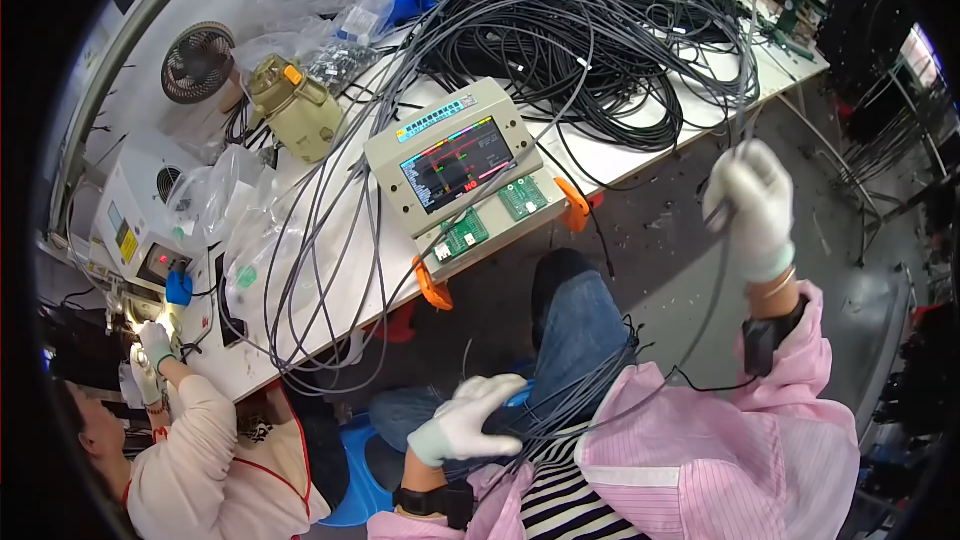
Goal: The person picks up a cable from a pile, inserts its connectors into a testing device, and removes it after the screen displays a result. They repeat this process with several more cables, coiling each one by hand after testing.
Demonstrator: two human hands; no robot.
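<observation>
My right hand, in a white glove, is raised to the right of the table with its fingers closed around a thin grey cable. That cable hangs in a curve below the hand toward my lap. My left hand, also gloved, is low over my lap, with thumb and fingers spread apart. Beside its fingers a bundle of dark cables lies across my thighs; whether they touch is unclear. Ahead on the table stands a grey cable tester with a lit screen and two green circuit boards at its front.
A large heap of black cables covers the table's far side, and grey cable loops hang over its left front edge. Orange clamps grip the edge. At left, a co-worker works by a white machine. A blue stool stands nearby.
</observation>
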